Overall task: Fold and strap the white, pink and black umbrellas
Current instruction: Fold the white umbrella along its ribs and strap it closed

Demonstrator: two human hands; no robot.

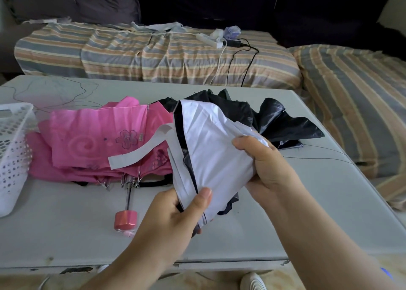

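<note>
I hold the white fabric umbrella with the black trim [211, 149] up off the pale grey desk [66, 234], near the middle of the scene, so that its loose panels hang free and I can gather them. My left hand [175, 215] grips the near, lower end, thumb pressed flat on the white cloth and the other fingers curled behind it, out of sight; this end is my anchor, I judge, while the pleats get wrapped. My right hand [268, 164] pinches the right edge of the canopy, fingers curled over a bunch of folds to keep them from springing open. The umbrella's white closing strap [140, 150] dangles off to the left, lying across the pink cloth, free and not yet fastened; it will have to come round the bundle once the folds are tight.

The pink flower-printed umbrella [98, 140] lies collapsed but unfolded on the desk to the left, its metal shaft and pink handle [125, 219] pointing toward me, waiting its turn. The black glossy umbrella [283, 122] sprawls behind and to the right of the white one, also loose. A white perforated plastic basket [13, 153] stands at the left edge, likely where finished ones go. Beyond the desk runs a striped sofa [153, 54] carrying a white power strip [208, 40] and cables.
</note>
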